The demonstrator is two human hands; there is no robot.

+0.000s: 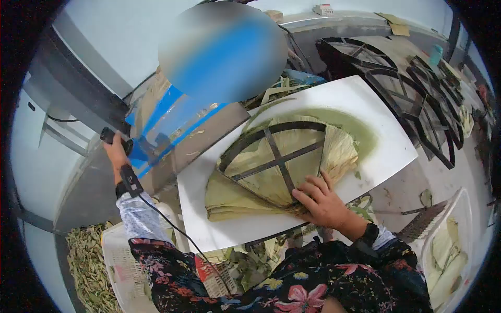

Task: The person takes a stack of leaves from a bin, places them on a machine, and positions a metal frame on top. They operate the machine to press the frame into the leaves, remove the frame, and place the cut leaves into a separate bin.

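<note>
A stack of folded, dried yellow-green leaves (229, 201) lies on a white board (195, 232). On top of the stack rests a dark, fan-shaped metal frame (276, 156) with crossed bars. My right hand (326, 206) is at the frame's lower right corner, fingers spread over the frame and leaves. Loose leaf edges (339, 148) stick out past the frame's right side. Away to the left, my left hand (116, 151) is closed round a black object (108, 135), whose exact kind I cannot make out. A black band with a cable circles my left wrist.
More black fan-shaped frames (412, 99) lie at the right. White plastic baskets (454, 208) with leaves stand on both sides. Leaf scraps (86, 266) are heaped on the floor at lower left. Across the board is another person in blue (224, 57), blurred. Greenish stain (365, 125) marks the board.
</note>
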